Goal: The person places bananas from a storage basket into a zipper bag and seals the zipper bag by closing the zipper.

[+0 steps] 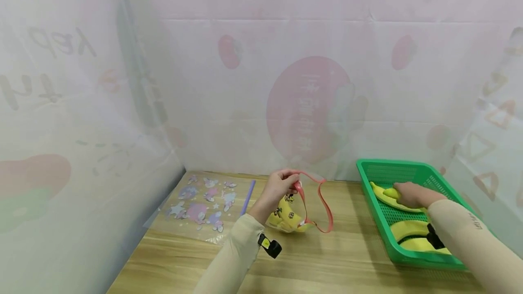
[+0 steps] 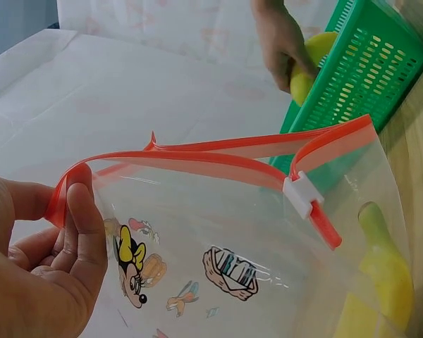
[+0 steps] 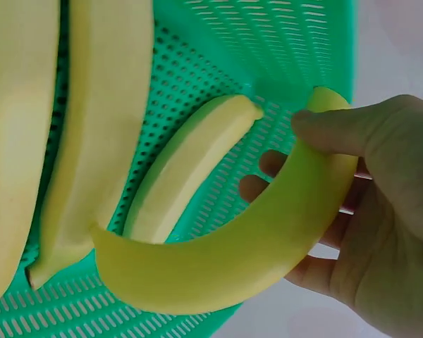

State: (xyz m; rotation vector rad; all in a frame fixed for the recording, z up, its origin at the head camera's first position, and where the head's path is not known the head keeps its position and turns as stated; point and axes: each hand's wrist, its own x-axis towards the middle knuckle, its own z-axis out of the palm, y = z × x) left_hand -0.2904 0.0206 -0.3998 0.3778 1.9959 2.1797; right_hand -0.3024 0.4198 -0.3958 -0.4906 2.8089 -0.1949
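Note:
My left hand [image 1: 281,188] pinches the red zip edge of a clear cartoon-printed slider bag [image 2: 197,260]. The bag's mouth gapes, its white slider [image 2: 303,196] is near one end, and a yellow banana [image 2: 386,278] lies inside. Over the green basket [image 1: 377,226], my right hand [image 3: 391,190] holds another banana [image 3: 225,271], thumb on one side and fingers curled behind. Several more bananas rest in the basket, among them a smaller-looking banana [image 3: 190,169] and a large banana [image 3: 102,127] beside it in the right wrist view.
A flat, clear printed bag [image 1: 200,208] with a purple zip strip [image 1: 248,197] lies on the wooden table [image 1: 327,262], left of my left hand. White printed sheeting [image 1: 196,103] hangs behind the table and along both sides. The basket stands at the right.

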